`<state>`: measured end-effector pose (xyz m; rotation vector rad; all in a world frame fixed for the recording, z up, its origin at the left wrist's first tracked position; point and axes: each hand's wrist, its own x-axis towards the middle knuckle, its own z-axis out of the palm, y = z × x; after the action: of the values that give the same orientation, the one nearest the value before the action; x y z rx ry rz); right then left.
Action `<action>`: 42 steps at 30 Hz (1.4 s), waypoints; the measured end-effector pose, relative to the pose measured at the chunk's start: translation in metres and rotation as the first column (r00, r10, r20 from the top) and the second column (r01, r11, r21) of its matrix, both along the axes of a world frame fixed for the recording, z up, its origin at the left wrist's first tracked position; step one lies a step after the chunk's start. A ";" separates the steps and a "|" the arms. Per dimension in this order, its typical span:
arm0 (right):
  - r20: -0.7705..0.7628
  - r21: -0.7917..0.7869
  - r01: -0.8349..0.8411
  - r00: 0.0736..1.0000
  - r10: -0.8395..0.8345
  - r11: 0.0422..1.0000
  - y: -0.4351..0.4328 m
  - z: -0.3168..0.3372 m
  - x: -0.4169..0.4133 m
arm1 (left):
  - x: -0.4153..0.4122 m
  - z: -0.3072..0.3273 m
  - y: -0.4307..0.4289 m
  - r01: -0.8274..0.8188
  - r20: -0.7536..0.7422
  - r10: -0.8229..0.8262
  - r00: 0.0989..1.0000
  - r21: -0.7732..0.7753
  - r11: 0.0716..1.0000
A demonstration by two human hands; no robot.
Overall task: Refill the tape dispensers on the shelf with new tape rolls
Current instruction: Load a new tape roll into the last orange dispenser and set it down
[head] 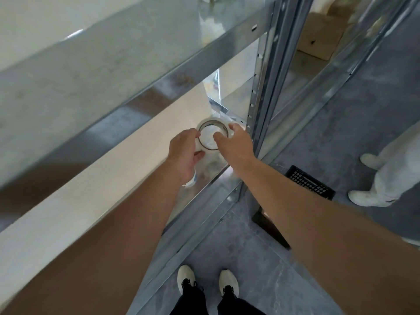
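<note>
Both hands meet on one tape roll (210, 122), held just above the lower shelf (205, 178) near the middle of the view. The left hand (184, 151) grips the roll's rim from 8 o'clock, fingers curled over the edge and thumb under its lower side. The right hand (236, 144) pinches the rim at 3 o'clock, thumb laid across the open core and fingers on the outer band. A small white and blue thing (191, 181) shows under the left wrist; I cannot tell what it is.

The upper shelf board (113, 64) overhangs from 10 o'clock, and its front lip runs close above the hands. The steel upright (261, 98) stands just beside the right hand at 3 o'clock. Open floor lies toward 5 o'clock, where a black crate (309, 181) sits near another person's white shoe (368, 197).
</note>
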<state>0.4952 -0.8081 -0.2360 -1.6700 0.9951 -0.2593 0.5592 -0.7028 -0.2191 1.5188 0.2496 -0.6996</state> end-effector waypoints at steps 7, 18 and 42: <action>0.020 -0.096 -0.019 1.000 0.021 0.995 0.018 0.040 -0.030 | -0.029 0.034 0.022 -0.017 0.012 0.017 1.000 -0.048 0.999; 0.092 -0.145 0.075 0.994 -0.062 0.987 0.069 0.088 -0.085 | -0.083 0.078 0.076 0.068 0.078 -0.059 0.995 -0.118 0.991; 0.230 -0.273 -0.043 0.967 0.109 0.961 0.277 0.176 -0.206 | -0.208 0.162 0.296 0.002 0.244 0.054 0.968 -0.225 0.974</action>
<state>0.2893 -0.5312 -0.0595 -1.8625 0.7330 -0.5532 0.3514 -0.4065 -0.0572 1.3678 -0.0008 -0.4911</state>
